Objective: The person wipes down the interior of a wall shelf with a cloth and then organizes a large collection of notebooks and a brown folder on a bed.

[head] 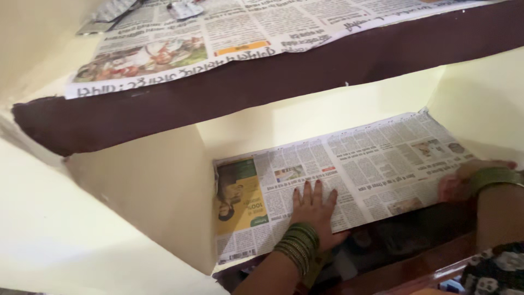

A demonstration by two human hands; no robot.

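- so there's a cream-painted wall niche with a dark brown shelf slab (pixel 305 76) up top; that slab has its own sheet of printed newspaper (pixel 229 33) on it, plus a couple of silvery foil pill strips (pixel 183 8) near the back
- the upper slab overhangs the lower compartment; cream side walls (pixel 158 202) box it in left and right
- the wide printed newspaper sheet (pixel 371 164) lies flat on the lower shelf, wall to wall
- left hand (pixel 315 210), green bangles (pixel 297 246) on the wrist, presses palm-down on the sheet's front middle; fingers straight, slightly spread, gripping nothing
- right hand (pixel 464 183), also bangled, rests on the sheet's right front edge; fingers look flat, can't tell if they pinch it
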